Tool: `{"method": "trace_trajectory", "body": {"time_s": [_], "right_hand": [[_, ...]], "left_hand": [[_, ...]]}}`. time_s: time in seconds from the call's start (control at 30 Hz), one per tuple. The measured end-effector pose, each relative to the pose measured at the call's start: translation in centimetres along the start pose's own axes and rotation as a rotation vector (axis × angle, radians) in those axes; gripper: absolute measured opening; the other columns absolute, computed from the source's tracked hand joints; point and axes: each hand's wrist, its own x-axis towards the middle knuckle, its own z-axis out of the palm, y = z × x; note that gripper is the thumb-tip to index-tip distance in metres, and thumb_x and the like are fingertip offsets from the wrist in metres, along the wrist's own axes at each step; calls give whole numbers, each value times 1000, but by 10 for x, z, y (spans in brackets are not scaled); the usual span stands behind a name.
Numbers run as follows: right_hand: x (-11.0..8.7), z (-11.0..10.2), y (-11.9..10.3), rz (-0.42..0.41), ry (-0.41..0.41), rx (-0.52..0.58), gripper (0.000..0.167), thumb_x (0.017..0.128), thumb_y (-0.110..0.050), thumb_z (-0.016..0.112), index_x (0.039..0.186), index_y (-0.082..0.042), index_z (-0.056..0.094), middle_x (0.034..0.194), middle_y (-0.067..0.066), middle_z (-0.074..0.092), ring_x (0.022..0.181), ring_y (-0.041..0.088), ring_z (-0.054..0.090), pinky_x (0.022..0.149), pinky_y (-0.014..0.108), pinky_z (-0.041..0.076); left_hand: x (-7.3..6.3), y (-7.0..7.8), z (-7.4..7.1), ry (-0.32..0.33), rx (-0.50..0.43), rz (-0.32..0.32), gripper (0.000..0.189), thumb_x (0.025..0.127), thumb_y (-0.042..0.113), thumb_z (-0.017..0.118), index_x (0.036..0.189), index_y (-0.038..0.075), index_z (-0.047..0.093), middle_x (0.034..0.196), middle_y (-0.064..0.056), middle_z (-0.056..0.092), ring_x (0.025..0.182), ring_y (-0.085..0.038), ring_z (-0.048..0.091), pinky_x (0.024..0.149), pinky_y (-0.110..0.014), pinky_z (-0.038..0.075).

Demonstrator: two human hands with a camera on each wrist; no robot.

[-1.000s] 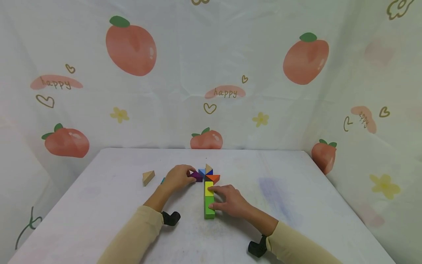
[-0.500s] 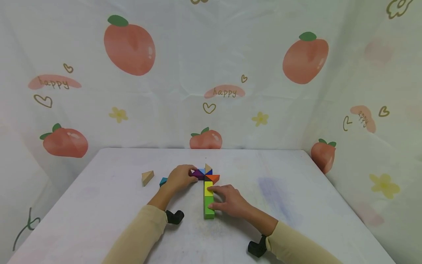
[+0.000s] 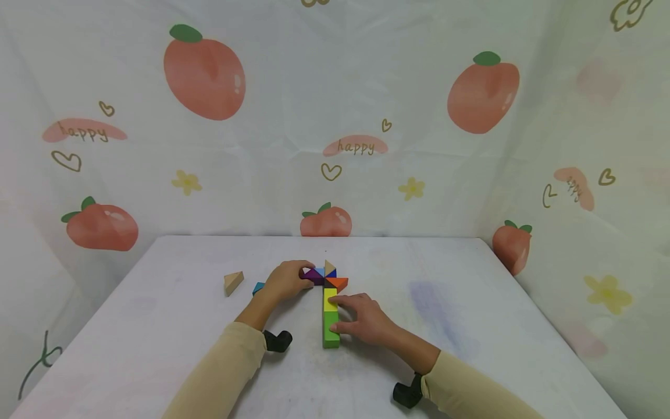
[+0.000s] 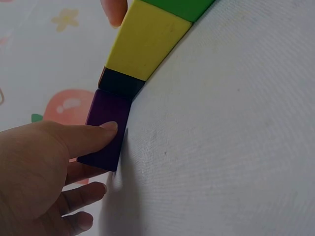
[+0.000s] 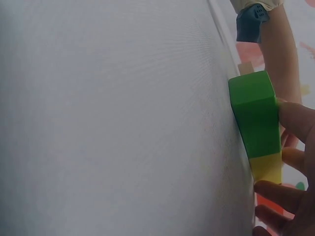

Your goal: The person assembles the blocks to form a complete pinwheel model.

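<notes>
In the head view, my left hand (image 3: 285, 280) pinches a purple triangular block (image 3: 316, 280), its thumb on the near face. The purple block abuts the left of a block cluster: a light blue block (image 3: 320, 271), a dark blue block (image 3: 332, 273), a wooden triangle (image 3: 329, 269) and an orange triangle (image 3: 339, 282). A dark block face (image 4: 120, 83) shows between purple and yellow in the left wrist view. A yellow block (image 3: 329, 305) and a green block (image 3: 330, 338) run in line toward me. From the right, my right hand (image 3: 369, 320) touches both, index finger on yellow, thumb on green.
Left of my left hand, a loose wooden triangle (image 3: 233, 283) lies on the white table (image 3: 157, 337). A teal block (image 3: 258, 287) is partly hidden behind that hand. A patterned cloth (image 3: 272, 174) hangs behind the table's far edge.
My left hand has moved slightly right, bringing the purple block from a small gap up against the cluster. More of the teal block shows. My right hand has stayed on the yellow and green blocks.
</notes>
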Motion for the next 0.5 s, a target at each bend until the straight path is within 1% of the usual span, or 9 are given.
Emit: {"method": "trace_trajectory", "body": {"time_s": [0.37,0.5], "right_hand": [[0,1,-2,26,-2,-2,61,83,-47,74,137,-26,57,134,-2,57,123,26,45,98,52,37],[1,1,-1,28,-3,-1,61,83,-47,74,137,-26,57,134,-2,57,123,26,45,98,52,37]], "left_hand": [[1,0,0,5,-3,-9,40,86,23,76,124,18,65,99,-4,65,90,-21,56,88,-43,51],[0,1,-1,2,9,-11,42,85,24,76,125,18,65,101,-4,64,91,-21,57,88,-43,51]]}}
